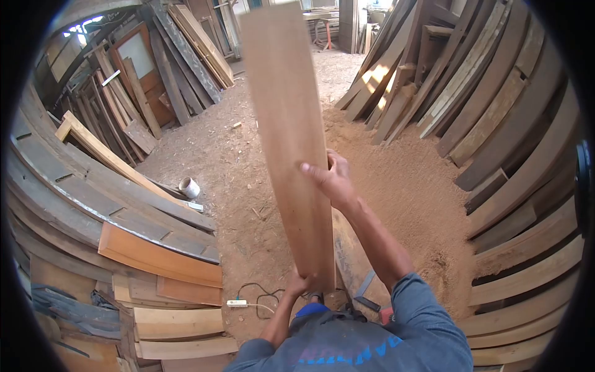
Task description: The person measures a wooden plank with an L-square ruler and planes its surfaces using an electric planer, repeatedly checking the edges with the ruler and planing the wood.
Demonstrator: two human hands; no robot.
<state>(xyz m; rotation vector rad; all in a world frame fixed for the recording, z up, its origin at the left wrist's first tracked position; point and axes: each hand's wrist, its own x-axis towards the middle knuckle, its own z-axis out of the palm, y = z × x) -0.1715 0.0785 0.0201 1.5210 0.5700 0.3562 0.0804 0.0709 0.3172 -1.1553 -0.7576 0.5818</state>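
Note:
A long, flat wooden board (282, 105) stands nearly upright in front of me, its top leaning slightly left. My right hand (333, 178) is closed around the board's right edge, with the thumb on the near face and the fingers behind. Low on the board, my left hand (299, 283) grips the left edge near the bottom end; most of its fingers are hidden. Beside the board's lower right lies a worn wooden plank (348, 245). A carpenter's square (366, 290) rests on that plank, close to my right forearm.
Timber leans along the right (489, 130) and left walls. Stacked boards (180, 322) and orange-brown panels (155, 255) lie at left. A white power strip (237, 304) with a dark cord sits on the floor. Farther off is a white pot (189, 187). Sawdust (403, 192) covers the ground.

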